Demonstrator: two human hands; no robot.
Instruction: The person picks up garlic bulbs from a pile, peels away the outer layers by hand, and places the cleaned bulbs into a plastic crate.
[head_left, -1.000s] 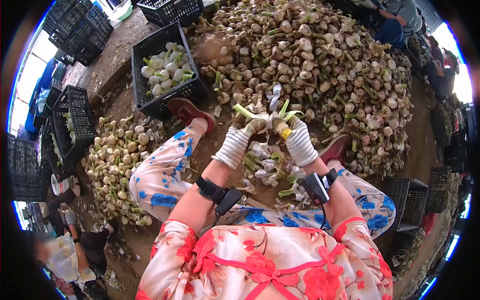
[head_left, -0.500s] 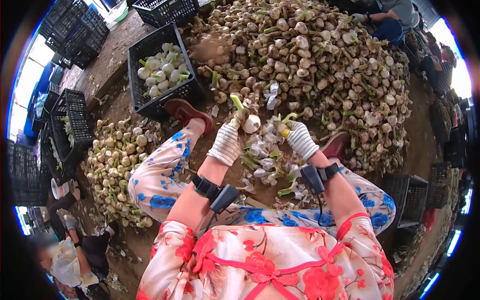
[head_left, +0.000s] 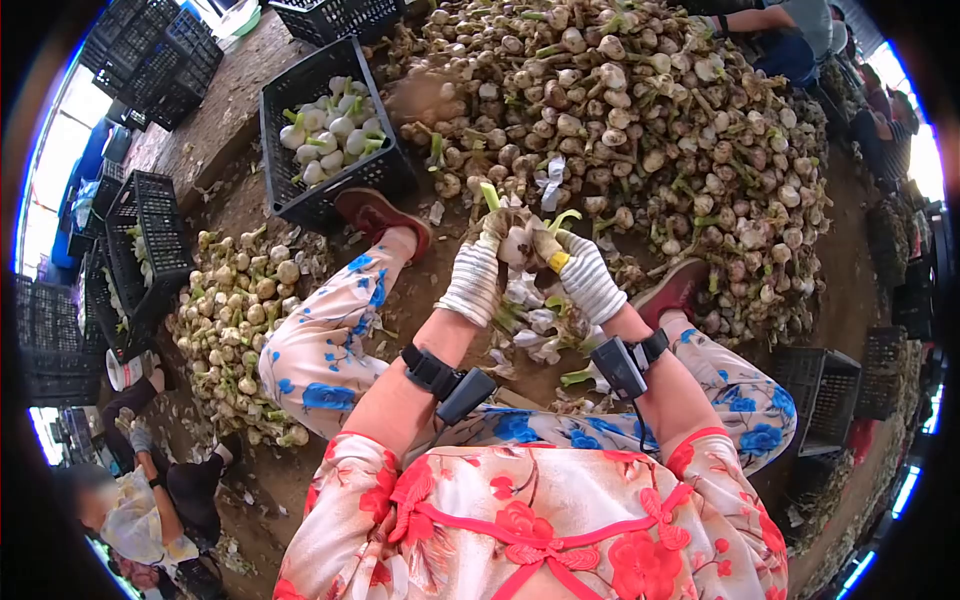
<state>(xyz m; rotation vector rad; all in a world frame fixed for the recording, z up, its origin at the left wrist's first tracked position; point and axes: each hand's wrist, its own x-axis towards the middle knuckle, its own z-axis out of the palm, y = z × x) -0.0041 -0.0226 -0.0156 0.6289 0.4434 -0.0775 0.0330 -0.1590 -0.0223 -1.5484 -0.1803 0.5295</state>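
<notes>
A garlic bulb [head_left: 517, 246] with a green stem is held between my two gloved hands, above loose peeled skins [head_left: 540, 325] on the ground. My left hand [head_left: 478, 268] is closed round the bulb's left side and stem. On its right side, my right hand [head_left: 578, 268] has its fingers bent against the bulb, with something yellow at the fingers and a green stem piece sticking up. Beyond the hands rises a big heap of unpeeled garlic [head_left: 620, 130]. White cleaned bulbs [head_left: 335, 135] lie in a black crate [head_left: 345, 190] at the upper left.
A smaller garlic pile [head_left: 235, 330] lies left of my leg. Black crates [head_left: 150, 250] stand at the far left, and another crate [head_left: 815, 400] at the right. A co-worker [head_left: 145, 515] sits at the lower left; another person's arm [head_left: 755, 20] reaches toward the heap at top right.
My right hand has moved left and onto the bulb, so both hands now meet at it. The bulb's cleaner surface is now partly covered by fingers and skin.
</notes>
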